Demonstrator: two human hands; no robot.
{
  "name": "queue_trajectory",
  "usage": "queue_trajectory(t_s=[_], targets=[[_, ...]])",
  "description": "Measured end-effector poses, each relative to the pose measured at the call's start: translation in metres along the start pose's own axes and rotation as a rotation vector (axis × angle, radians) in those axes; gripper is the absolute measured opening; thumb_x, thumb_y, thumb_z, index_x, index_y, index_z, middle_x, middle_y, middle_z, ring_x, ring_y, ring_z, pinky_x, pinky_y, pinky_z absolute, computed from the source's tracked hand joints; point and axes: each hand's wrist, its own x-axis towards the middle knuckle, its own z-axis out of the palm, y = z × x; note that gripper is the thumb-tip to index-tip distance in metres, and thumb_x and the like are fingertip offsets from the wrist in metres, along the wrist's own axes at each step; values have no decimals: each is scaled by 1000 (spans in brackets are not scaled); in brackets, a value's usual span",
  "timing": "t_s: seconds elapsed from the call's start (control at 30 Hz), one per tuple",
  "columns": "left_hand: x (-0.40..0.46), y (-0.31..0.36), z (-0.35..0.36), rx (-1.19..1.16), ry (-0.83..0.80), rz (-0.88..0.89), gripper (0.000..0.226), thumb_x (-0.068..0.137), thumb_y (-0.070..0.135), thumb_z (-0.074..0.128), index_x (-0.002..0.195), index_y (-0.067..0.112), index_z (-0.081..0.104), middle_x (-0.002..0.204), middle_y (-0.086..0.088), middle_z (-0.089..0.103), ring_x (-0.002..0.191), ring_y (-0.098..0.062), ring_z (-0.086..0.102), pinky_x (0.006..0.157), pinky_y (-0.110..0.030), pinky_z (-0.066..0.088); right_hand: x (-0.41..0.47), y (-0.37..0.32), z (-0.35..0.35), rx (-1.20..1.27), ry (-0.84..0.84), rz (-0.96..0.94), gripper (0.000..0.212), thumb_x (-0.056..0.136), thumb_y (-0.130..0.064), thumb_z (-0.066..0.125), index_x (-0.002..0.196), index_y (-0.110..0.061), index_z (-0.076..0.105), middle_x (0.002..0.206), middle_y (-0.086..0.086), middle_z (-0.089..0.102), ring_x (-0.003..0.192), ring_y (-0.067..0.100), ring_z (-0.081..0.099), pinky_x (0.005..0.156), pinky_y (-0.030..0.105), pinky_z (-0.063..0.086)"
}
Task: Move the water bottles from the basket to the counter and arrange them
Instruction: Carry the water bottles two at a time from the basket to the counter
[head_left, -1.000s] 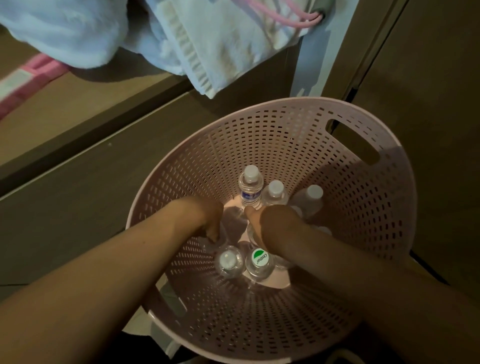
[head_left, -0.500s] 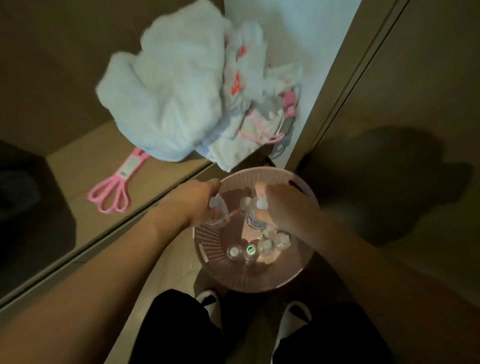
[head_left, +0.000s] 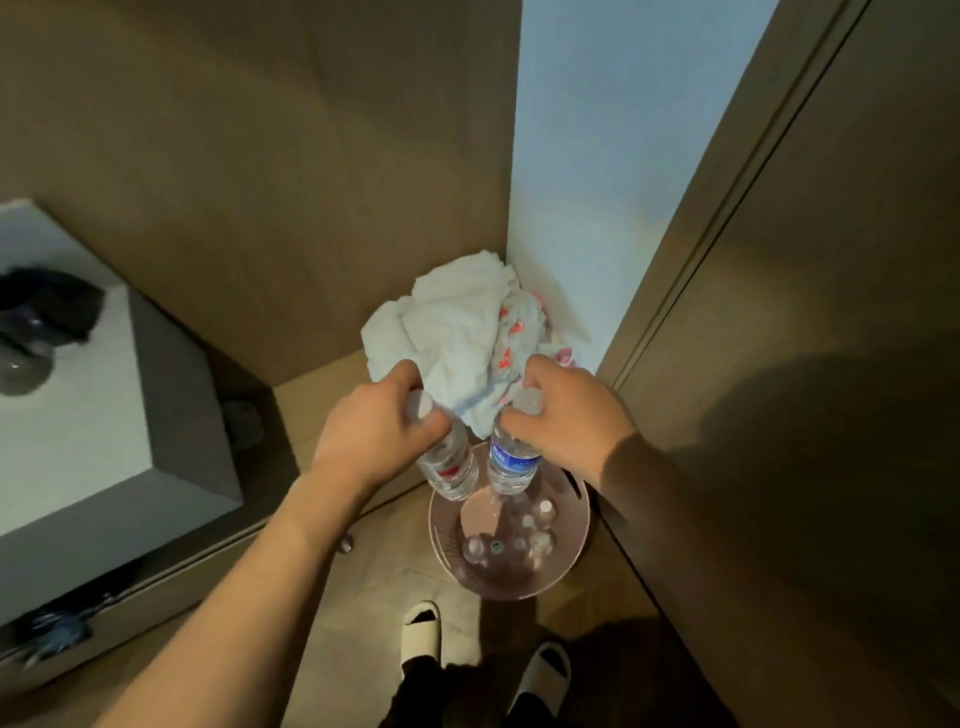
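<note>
Nearest to us, below our hands, we see our two feet in pale open-toed slippers on the wooden floor. Just beyond them, and directly beneath our hands, stands the round pink perforated plastic basket, and several clear bottles with white caps stand upright inside it, one with a green mark on its cap.

Above the basket we hold two bottles, one in each hand. Our left hand curls its fingers around the neck of a clear plastic water bottle with a red-printed label; its white cap shows between thumb and forefinger, and its body tilts down to the right. Our right hand grips the top of a clear plastic water bottle with a blue label, which hangs nearly upright, its base over the basket rim. The two bottles are just beside each other, and we cannot tell whether they touch.

Beyond our hands, a crumpled heap of white cloth with red and pink prints lies on the brown wooden counter, tucked into the corner. Far to the left of our left hand sits a grey block-shaped box with a dark, blurred object on top.
</note>
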Motion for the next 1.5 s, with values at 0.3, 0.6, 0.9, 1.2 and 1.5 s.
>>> queue_trajectory(t_s=[0.3,0.6,0.9,1.2,1.5], targets=[[-59,-42,-43,-84,201,-172,27,80,44,62,85,25,44,66,8,57,59,-14,56,48,-28,41,10,-68,16,-71,-68,-151,30,76,-44,65,80,-23,43,74,-2,58,74,27,56,61,37,42],[-108,-138,-95,-92,252,-331,30,73,47,63,78,26,42,64,3,59,61,-20,57,49,-30,42,24,-181,69,-59,-161,-240,32,78,-44,67,74,-26,41,69,-6,55,64,15,52,51,29,35],[-197,-223,-119,-106,426,-557,33,77,48,64,88,21,49,72,1,62,65,-19,59,57,-34,52,25,-293,142,-155,-343,-482,26,80,-45,64,80,-27,46,79,-5,63,73,16,62,63,41,57],[-321,-260,-152,-151,753,-944,28,74,39,66,75,24,44,60,4,56,58,-14,55,50,-27,38,-5,-415,213,-200,-582,-864,26,79,-44,66,88,-26,51,84,-3,63,80,21,62,70,43,57],[-445,-284,-169,-52,993,-1333,31,72,39,69,75,20,44,63,1,59,61,-21,57,56,-40,48,-82,-534,301,-185,-723,-1228,27,71,-47,63,82,-26,50,77,-7,61,73,19,59,63,36,54]])
